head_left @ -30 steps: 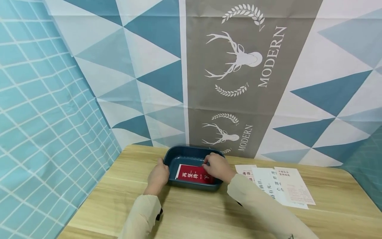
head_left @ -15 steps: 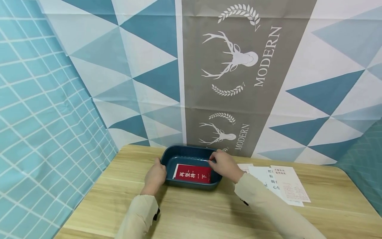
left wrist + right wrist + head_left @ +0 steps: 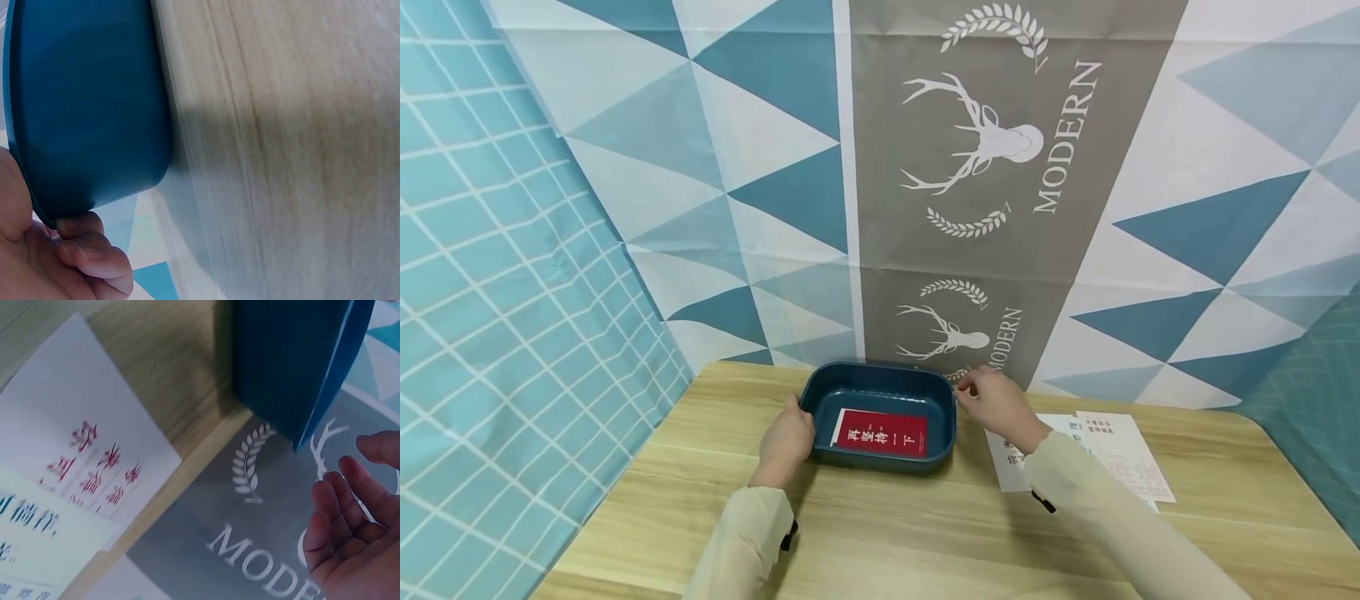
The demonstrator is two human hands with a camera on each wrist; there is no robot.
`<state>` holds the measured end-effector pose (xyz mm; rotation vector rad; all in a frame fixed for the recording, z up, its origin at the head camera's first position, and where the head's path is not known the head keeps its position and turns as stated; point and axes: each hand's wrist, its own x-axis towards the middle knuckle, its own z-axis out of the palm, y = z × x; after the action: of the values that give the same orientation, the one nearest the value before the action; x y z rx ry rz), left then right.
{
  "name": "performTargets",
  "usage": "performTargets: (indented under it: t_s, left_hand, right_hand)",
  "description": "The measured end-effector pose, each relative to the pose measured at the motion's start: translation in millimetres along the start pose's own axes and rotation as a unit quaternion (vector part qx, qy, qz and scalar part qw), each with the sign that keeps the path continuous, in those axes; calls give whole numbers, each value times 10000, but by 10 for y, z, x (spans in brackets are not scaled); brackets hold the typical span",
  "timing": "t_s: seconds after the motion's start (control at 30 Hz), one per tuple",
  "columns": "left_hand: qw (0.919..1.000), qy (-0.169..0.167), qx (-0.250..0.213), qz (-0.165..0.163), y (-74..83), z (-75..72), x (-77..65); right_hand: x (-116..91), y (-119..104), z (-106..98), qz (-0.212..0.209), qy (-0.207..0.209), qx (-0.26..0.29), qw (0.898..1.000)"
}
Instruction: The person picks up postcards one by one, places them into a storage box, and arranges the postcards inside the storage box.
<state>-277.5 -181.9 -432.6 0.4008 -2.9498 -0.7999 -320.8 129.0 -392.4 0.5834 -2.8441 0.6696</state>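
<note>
A dark blue storage bin (image 3: 880,463) with rounded corners stands on the table near the wall. Inside it lies a red card (image 3: 883,433) with white characters and a white edge showing at its left. My left hand (image 3: 786,439) grips the bin's left end; in the left wrist view the thumb is at the rim and the fingers (image 3: 103,259) curl beneath it. Beside the right end is my right hand (image 3: 996,408), palm up and holding nothing. The right wrist view shows its loosely bent fingers apart from the bin wall (image 3: 287,362).
Several printed sheets (image 3: 1123,458) lie overlapping on the wooden table (image 3: 880,533), right of the bin and partly under my right forearm. Behind the bin rises a wall covering (image 3: 940,250) with deer heads and triangles. A blue grid-patterned covering (image 3: 497,333) borders the left side.
My right hand has moved from over the red card, out past the bin's right rim. The card stays inside the bin. My left hand keeps its grip.
</note>
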Motion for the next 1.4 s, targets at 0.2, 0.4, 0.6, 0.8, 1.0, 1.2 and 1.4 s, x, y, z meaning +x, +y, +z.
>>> performTargets:
  t_s: [0.2, 0.4, 0.6, 0.8, 1.0, 1.2, 1.4]
  left_hand:
    - [10000, 12, 45, 23, 5, 7, 11]
    - [9999, 44, 40, 140, -20, 18, 19]
    - [9999, 54, 46, 151, -28, 3, 0]
    - [9999, 26, -8, 159, -12, -16, -6]
    - [9997, 64, -5, 221, -2, -10, -7]
    - [9998, -64, 49, 173, 13, -27, -12]
    - [9997, -58, 73, 223, 9, -18, -5]
  right_hand:
    - [-72, 163, -130, 148, 55, 134, 9998]
    - [-160, 307, -215, 364, -84, 158, 9992]
    - [-225, 442, -279, 528, -106, 194, 9984]
    - [-292, 611, -368, 667, -65, 180, 9976]
    - [-391, 789, -461, 966, -58, 306, 9948]
    - [-497, 991, -528, 1223, 59, 254, 9921]
    - [-589, 1251, -582, 1524, 148, 148, 9881]
